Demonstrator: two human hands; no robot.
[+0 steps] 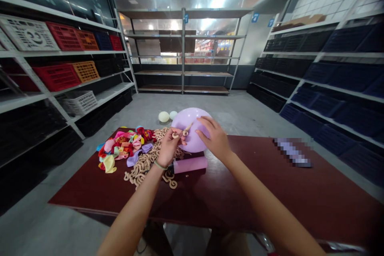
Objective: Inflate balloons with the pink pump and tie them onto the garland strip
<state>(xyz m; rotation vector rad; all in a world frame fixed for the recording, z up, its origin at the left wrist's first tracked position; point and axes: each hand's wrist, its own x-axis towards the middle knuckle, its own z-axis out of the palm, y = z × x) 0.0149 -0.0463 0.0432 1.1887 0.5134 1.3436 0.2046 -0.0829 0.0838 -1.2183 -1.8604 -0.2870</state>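
Note:
My left hand [170, 146] is closed in a pinch on a tan curly piece [175, 135], whose pointed end lies in front of a purple inflated balloon [193, 142]. Fingers apart and bent, my right hand [216, 138] rests against the right side of that balloon. Whether it presses or only touches, I cannot tell. Below the balloon lies a pink cylinder with a black end [190, 165], partly behind my left wrist. A heap of tan curly pieces [145, 164] spreads around my left forearm. Farther left is a pile of uninflated colourful balloons [123, 148].
The dark red table [240, 192] carries everything. A blurred-out purple item [292, 153] lies at its right. Two pale balloons [164, 117] show beyond the far edge. Shelves with crates [57, 77] stand left, dark bins [327, 106] right, and a metal rack [183, 52] behind.

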